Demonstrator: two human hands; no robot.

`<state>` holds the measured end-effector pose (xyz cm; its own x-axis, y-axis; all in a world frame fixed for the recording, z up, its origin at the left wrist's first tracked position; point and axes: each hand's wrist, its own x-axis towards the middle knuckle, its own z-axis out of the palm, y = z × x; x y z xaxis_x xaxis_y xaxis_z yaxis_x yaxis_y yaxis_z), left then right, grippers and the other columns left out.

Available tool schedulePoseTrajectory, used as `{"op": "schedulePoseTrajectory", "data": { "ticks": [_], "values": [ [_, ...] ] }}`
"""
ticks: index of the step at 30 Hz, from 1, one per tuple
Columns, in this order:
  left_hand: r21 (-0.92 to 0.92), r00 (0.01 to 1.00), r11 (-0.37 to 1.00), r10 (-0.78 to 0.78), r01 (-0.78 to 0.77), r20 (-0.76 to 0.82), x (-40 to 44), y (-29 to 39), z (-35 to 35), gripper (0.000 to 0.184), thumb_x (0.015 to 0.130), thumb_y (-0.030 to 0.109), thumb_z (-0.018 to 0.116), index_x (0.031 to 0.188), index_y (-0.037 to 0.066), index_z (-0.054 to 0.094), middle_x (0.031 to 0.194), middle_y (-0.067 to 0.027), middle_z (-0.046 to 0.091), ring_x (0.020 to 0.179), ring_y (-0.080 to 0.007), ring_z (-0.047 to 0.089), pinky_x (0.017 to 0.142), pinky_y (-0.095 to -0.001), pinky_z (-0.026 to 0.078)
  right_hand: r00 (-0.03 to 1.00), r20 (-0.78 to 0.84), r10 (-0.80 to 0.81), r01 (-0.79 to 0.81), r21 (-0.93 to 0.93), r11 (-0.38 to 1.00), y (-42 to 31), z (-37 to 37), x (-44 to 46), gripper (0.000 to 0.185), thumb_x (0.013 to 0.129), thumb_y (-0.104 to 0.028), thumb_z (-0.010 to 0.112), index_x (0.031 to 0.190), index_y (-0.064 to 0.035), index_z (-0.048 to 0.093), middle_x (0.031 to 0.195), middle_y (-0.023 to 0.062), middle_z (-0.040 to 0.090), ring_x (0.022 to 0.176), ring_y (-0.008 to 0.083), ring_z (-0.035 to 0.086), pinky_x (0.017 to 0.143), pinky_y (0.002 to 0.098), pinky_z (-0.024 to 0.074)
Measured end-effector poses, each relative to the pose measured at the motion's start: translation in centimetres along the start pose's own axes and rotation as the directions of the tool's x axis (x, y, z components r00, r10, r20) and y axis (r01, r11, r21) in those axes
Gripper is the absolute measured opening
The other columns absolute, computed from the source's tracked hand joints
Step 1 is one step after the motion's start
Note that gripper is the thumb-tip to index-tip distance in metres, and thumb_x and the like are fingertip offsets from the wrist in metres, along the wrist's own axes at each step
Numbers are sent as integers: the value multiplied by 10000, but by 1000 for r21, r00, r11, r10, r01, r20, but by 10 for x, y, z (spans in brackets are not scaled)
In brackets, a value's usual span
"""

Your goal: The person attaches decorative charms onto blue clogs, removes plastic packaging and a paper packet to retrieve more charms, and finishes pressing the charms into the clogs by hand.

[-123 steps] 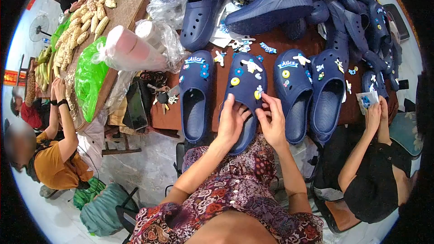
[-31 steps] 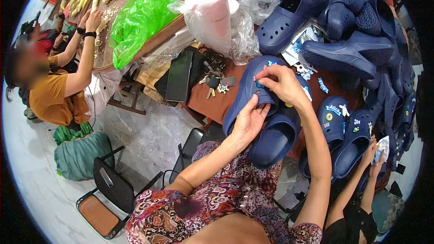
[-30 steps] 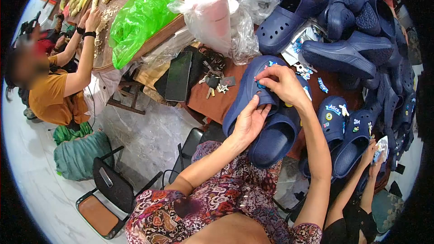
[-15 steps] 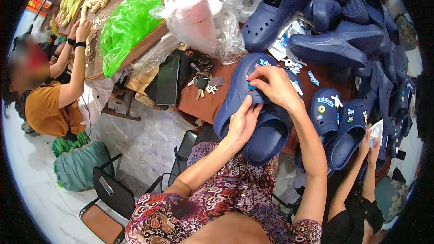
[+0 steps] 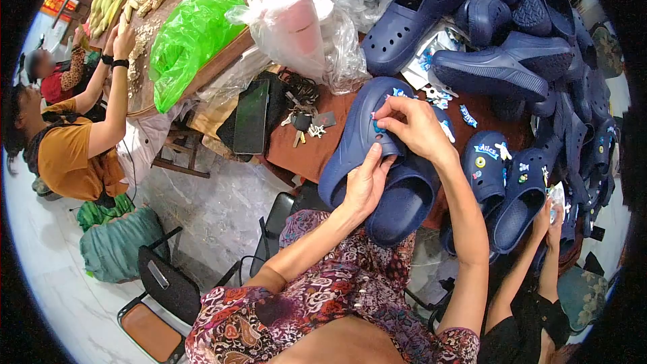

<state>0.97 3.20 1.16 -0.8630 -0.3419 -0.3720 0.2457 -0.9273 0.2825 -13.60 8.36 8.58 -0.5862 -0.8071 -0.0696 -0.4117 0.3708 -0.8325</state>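
A navy clog point(image 5: 350, 138) rests in front of me with its toe pointing away. My left hand point(image 5: 367, 185) grips its side near the opening, thumb on top. Over the clog's upper, my right hand point(image 5: 418, 128) pinches a small pink-and-blue shoe charm point(image 5: 378, 123) against the holes; the fingers partly hide it. A blue-and-white charm point(image 5: 399, 93) sits nearer the toe. Beside and partly beneath lies a second navy clog point(image 5: 403, 205), with a white-and-blue charm point(image 5: 446, 128) on its upper.
Decorated clogs point(image 5: 484, 162) stand to the right, below a pile of plain clogs point(image 5: 499, 71). A loose charm point(image 5: 468, 115), keys point(image 5: 306, 127), a phone point(image 5: 251, 118) and a bagged pink cup point(image 5: 293, 27) lie around. Co-workers' hands handle corn point(image 5: 121, 44) at left and a packet point(image 5: 556, 199) at right.
My right fingers have shifted slightly on the clog's upper, and an open hole now shows below the charm. The co-worker's packet at right has tilted and moved slightly.
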Motion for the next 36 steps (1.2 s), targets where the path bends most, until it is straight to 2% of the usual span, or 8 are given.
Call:
{"op": "schedulePoseTrajectory", "data": {
  "ticks": [6,12,17,25,26,36],
  "values": [
    [16,1000,1000,8,-8,4,-1,-1,0,327,982,156,559,1262,-3,501,1263,-67,555,1217,-166,491,1150,-405,306,996,-39,-77,71,-130,989,-7,1,-2,128,796,-50,698,881,40,665,874,129,701,794,217,692,720,327,524],
    [39,999,999,19,-20,49,-1,-5,1,352,990,160,544,1278,-32,481,1286,-90,540,1242,-173,475,1167,-402,281,996,-64,-56,45,-152,987,-4,-2,-5,126,753,-38,735,846,23,677,831,110,691,770,209,682,709,320,521],
    [15,999,1000,-16,16,51,1,-9,-4,378,996,140,529,1316,-43,446,1315,-119,516,1241,-194,475,1158,-406,296,999,-44,-3,-1,-88,996,-2,-4,-7,138,735,-19,746,843,25,672,816,98,688,759,184,674,704,307,519],
    [38,998,999,-27,25,50,0,-10,-3,358,998,144,527,1324,10,464,1296,-77,529,1202,-163,495,1110,-378,348,998,-10,68,-68,-8,998,-2,-5,-7,102,745,-11,731,823,17,670,801,83,709,741,150,680,696,288,529],
    [41,999,999,-27,25,42,1,-10,-4,356,999,146,526,1323,10,465,1296,-75,527,1206,-162,491,1114,-379,344,995,9,100,-99,-58,993,-3,-7,-5,109,743,-29,738,817,14,672,796,84,710,738,147,681,695,282,529],
    [88,998,996,-20,15,52,0,-6,2,354,1010,173,495,1318,6,449,1311,-80,514,1226,-174,472,1121,-395,317,990,18,141,-139,-70,988,0,-3,-2,125,751,-52,738,807,19,651,793,89,711,726,152,680,675,303,527]
  ]
}}
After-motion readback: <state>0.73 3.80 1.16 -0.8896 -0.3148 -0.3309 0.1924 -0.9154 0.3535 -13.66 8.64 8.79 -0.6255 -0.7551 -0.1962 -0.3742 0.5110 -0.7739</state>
